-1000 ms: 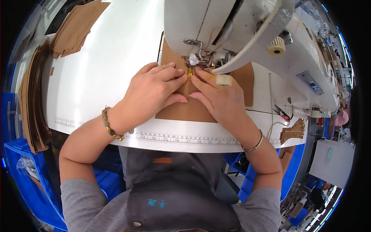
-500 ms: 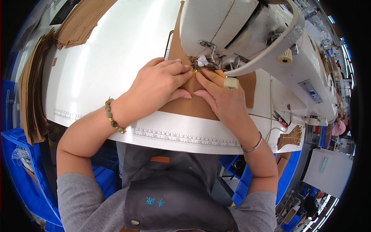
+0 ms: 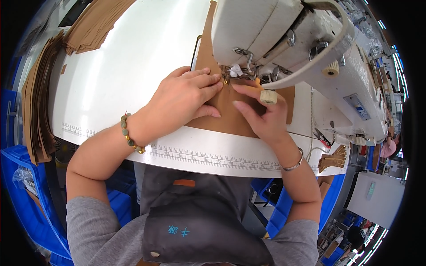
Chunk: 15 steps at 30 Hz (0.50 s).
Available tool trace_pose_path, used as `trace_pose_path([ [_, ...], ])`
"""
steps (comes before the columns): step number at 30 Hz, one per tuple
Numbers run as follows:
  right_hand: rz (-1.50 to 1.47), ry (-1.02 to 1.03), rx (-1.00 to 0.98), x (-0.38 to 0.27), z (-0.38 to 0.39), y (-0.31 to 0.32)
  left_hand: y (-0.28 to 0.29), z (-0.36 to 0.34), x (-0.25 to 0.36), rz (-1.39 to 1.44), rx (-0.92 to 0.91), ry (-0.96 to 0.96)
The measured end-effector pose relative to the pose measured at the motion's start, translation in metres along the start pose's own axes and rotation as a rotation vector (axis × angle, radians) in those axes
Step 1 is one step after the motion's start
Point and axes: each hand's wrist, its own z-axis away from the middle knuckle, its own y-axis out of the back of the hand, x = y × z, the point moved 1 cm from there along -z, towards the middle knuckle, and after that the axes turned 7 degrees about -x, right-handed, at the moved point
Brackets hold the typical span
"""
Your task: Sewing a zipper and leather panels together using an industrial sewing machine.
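Note:
A brown sheet (image 3: pixel 228 122), looking like leather or leatherboard, lies on the white table under the head of a white sewing machine (image 3: pixel 255 33). My left hand (image 3: pixel 188 93) rests flat on its left part, fingertips beside the small brass-coloured piece (image 3: pixel 226 81) at the presser foot and thumb apart. On the other side, my right hand (image 3: pixel 270 117) is open above the sheet, index finger and thumb spread with nothing between them. A cream knob (image 3: pixel 269 96) and the machine's curved guard hide some of its other fingers. The needle itself is too small to make out.
Stacked brown pieces (image 3: pixel 42 102) hang over the table's left edge, with another stack (image 3: pixel 95 26) behind. Printed ruler marks (image 3: pixel 195 157) run along the front edge. Red-handled snips (image 3: pixel 322 138) and small brown strips (image 3: pixel 333 159) lie at right. Blue bins (image 3: pixel 33 199) stand below.
My right hand has drawn back to the right from the presser foot, its thumb and index finger spreading off the sheet. My left hand stays almost in place.

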Motion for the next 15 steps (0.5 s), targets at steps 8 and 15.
trace_pose_path([
  [8,0.405,0.042,-0.066,-0.022,0.002,-0.008,0.003,0.007,0.006,0.024,-0.062,-0.009],
  [15,0.475,0.063,-0.055,-0.025,0.002,-0.015,0.005,0.006,0.006,0.004,-0.091,0.002],
])
